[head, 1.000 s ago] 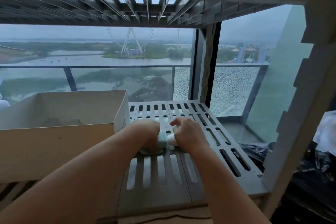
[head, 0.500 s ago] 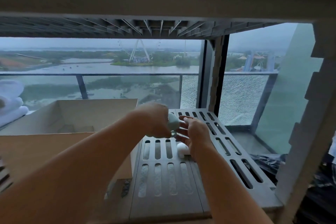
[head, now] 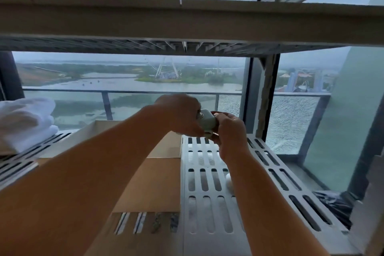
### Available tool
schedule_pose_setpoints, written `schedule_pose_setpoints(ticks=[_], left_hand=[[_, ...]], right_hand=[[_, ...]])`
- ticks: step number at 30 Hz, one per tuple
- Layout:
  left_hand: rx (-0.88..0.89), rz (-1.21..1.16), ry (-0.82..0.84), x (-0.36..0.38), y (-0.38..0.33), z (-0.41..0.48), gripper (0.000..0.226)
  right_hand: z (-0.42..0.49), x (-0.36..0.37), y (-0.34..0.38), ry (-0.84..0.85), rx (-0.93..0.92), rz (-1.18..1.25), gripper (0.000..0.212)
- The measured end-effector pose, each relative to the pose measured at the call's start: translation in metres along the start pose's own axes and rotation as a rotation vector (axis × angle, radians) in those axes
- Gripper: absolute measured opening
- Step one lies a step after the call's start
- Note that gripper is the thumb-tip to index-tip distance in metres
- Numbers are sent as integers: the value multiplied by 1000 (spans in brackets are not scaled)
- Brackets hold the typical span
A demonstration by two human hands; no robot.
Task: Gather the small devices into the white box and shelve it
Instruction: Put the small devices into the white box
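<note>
A small pale-green device (head: 206, 121) with a little metal knob is held up above the slatted shelf (head: 209, 203). My left hand (head: 178, 113) grips it from the left and my right hand (head: 230, 133) pinches it from the right. A small white device (head: 228, 181) lies on the shelf, half hidden behind my right forearm. The open white box (head: 162, 172) with cardboard-coloured walls stands on the shelf to the left, just below my left arm; its inside is mostly hidden.
Folded white towels (head: 25, 122) lie on the shelf at far left. An upper shelf board (head: 187, 21) runs overhead. A shelf post (head: 266, 97) and the window with a balcony railing stand behind. Dark plastic (head: 332, 203) lies on the floor at right.
Both hands lifted the pale-green device off the shelf and raised it. The white device stayed lying on the slats. The camera tilted upward.
</note>
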State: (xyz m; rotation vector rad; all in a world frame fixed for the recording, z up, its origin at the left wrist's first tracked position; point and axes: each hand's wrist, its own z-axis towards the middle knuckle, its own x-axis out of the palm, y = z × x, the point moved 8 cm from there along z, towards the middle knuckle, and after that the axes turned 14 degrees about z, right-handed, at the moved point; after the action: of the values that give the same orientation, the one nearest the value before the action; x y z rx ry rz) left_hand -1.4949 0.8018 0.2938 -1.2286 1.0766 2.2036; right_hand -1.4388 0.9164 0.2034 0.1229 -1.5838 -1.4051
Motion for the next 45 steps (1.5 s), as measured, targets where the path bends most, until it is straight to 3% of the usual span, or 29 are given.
schedule_pose_setpoints(ticks=[8,13,21,25,28,36,42,45], left_hand=[[-20,9,-1,5,47,-11,49],[-40,-11,33,26,71,-17,54],[-76,-55,228,79,102,-29,58],[-46,-25,356,106,103,-30,62],[-12,-48,501,131,100,-31,51],[-17,-182,823,190,89,-41,48],[1,-112,857,214,79,-36,32],[15,-104,872,220,78,-34,37]], right_hand=[[1,48,-9,69,-55,-70,25],[2,80,-2,121,-304,-545,23],[10,127,-38,439,-201,-937,15],[9,137,-54,528,-159,-963,11],[8,140,-65,592,-152,-1039,13],[21,135,-76,593,-153,-1025,13],[26,132,-76,606,-184,-1017,16],[24,133,-74,610,-232,-1036,19]])
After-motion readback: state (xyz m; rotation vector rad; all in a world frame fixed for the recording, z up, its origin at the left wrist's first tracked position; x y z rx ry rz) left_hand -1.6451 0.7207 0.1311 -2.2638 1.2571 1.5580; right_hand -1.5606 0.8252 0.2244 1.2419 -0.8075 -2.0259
